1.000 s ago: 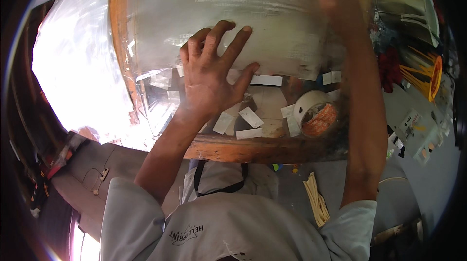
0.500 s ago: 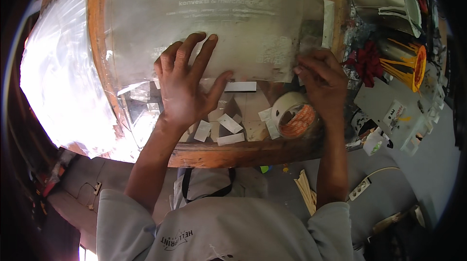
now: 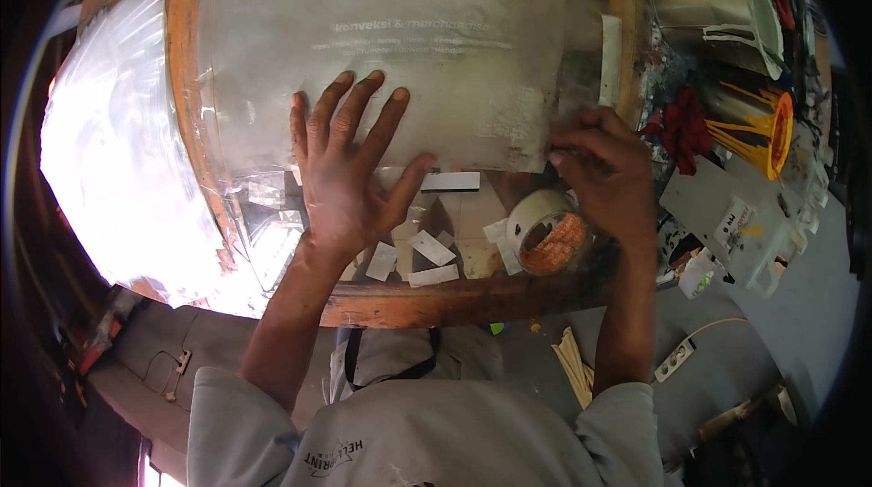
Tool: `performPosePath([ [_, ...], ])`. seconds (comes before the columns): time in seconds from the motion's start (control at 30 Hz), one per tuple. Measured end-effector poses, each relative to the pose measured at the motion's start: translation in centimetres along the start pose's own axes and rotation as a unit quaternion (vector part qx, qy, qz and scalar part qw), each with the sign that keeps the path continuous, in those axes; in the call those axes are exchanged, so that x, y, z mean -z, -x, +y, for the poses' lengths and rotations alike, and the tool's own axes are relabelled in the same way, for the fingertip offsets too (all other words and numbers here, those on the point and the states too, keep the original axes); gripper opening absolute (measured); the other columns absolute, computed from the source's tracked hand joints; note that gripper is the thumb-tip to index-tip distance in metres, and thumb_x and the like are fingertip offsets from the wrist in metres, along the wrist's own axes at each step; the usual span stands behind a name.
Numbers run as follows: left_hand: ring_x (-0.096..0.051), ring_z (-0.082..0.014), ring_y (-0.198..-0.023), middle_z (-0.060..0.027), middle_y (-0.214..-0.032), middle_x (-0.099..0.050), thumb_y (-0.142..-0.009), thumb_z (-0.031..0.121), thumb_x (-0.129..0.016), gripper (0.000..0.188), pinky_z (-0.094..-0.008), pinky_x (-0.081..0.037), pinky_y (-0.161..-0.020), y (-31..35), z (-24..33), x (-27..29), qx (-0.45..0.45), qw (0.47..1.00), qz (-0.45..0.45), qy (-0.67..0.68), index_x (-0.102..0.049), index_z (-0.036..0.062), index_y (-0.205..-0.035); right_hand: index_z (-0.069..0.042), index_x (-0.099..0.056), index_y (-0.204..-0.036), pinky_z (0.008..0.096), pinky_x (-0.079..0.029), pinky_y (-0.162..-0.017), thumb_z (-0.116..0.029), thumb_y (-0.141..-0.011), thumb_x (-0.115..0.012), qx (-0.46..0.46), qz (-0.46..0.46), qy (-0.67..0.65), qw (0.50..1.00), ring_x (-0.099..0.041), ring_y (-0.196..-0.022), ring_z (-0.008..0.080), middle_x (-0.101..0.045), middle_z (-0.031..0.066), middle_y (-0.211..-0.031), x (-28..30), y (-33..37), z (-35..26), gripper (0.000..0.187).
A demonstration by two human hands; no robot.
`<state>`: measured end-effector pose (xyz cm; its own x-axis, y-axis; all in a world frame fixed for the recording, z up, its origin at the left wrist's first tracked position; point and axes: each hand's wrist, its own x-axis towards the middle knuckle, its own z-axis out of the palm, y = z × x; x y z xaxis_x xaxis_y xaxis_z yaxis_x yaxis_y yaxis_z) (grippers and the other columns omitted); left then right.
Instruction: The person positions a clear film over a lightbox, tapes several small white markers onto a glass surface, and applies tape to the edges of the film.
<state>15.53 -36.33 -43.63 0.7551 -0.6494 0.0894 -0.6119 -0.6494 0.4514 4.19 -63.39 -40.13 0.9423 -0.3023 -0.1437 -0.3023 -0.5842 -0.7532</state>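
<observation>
A frosted, see-through plastic sheet (image 3: 436,87) with pale printing lies flat on the table in front of me. My left hand (image 3: 345,169) rests on its near left part, palm down with the fingers spread. At the sheet's near right edge, my right hand (image 3: 599,160) has thumb and fingertips pinched together on the edge. Just below the right hand, a roll of clear tape (image 3: 536,214) with an orange-printed core lies on the table. Small white paper slips (image 3: 432,248) are scattered between my wrists, and a white strip with a dark edge (image 3: 451,182) lies by the sheet's near edge.
Shiny clear plastic (image 3: 118,151) is piled brightly lit at the left. To the right stand a white-smeared can (image 3: 713,10), a yellow-smeared can (image 3: 772,128) and a dark red cloth (image 3: 683,128). A wooden rim (image 3: 436,307) borders the table; a power strip (image 3: 674,360) lies on the floor.
The whole view has shifted slightly, so the table appears lower. My left fingers have spread and lie flatter on the sheet. The right hand stays pinched at the same edge.
</observation>
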Motion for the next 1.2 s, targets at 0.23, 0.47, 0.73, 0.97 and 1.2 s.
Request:
performPosePath([
  [0.23,-0.04,-0.0343,-0.144,-0.0092,-0.149,-0.051,-0.083,0.038,-0.08,0.065,-0.0645,-0.016,-0.122,0.2,-0.6,-0.3,-0.009,1.0,0.004,0.016,-0.062,0.0156,-0.141,-0.005,-0.073,-0.097,0.0341,-0.051,-0.067,-0.004,-0.085,-0.071,0.122,0.052,0.054,0.99,-0.066,-0.076,0.0211,-0.065,0.007,-0.087,0.0,-6.7,-4.0,0.012],
  [0.47,-0.043,-0.0348,-0.143,-0.0113,-0.148,-0.054,-0.08,0.04,-0.082,0.063,-0.0617,-0.019,-0.123,0.0,-0.4,0.2,-0.002,1.0,0.004,0.007,-0.067,0.0124,-0.135,-0.008,-0.071,-0.113,0.0415,-0.053,-0.082,-0.017,-0.095,-0.068,0.329,0.089,0.146,0.929,-0.065,-0.092,0.0337,-0.065,0.0113,-0.106,-5.5,-13.6,-4.8,0.02],
  [0.73,-0.037,-0.0352,-0.143,-0.0113,-0.146,-0.048,-0.081,0.041,-0.08,0.071,-0.066,-0.017,-0.121,-0.4,-0.1,0.4,0.011,0.999,-0.019,0.035,-0.055,0.0139,-0.142,-0.004,-0.063,-0.108,0.0458,-0.05,-0.085,-0.012,-0.09,-0.066,0.286,0.087,0.178,0.938,-0.06,-0.098,0.0342,-0.058,0.0134,-0.098,-7.6,-17.3,-5.9,0.02],
  [0.97,-0.041,-0.0427,-0.138,-0.0222,-0.149,-0.043,-0.092,0.027,-0.07,0.055,-0.0564,-0.028,-0.12,-0.9,-2.5,1.1,0.048,0.985,0.069,0.15,-0.053,0.0051,-0.139,-0.006,-0.063,-0.111,0.049,-0.047,-0.091,-0.014,-0.089,-0.064,0.279,0.112,0.227,0.926,-0.059,-0.103,0.0349,-0.057,0.0129,-0.105,-8.5,-16.8,-6.6,0.023],
  [1.2,-0.008,-0.0489,-0.156,-0.0312,-0.167,-0.013,-0.108,0.036,-0.045,0.069,-0.06,-0.01,-0.126,-2.1,-7.3,0.9,0.068,0.996,0.047,-0.03,-0.02,0.0056,-0.164,-0.007,-0.063,-0.115,0.0487,-0.047,-0.092,-0.015,-0.089,-0.064,0.291,0.155,0.234,0.915,-0.059,-0.104,0.0347,-0.057,0.0127,-0.106,-9.6,-16.7,-6.2,0.027],
])
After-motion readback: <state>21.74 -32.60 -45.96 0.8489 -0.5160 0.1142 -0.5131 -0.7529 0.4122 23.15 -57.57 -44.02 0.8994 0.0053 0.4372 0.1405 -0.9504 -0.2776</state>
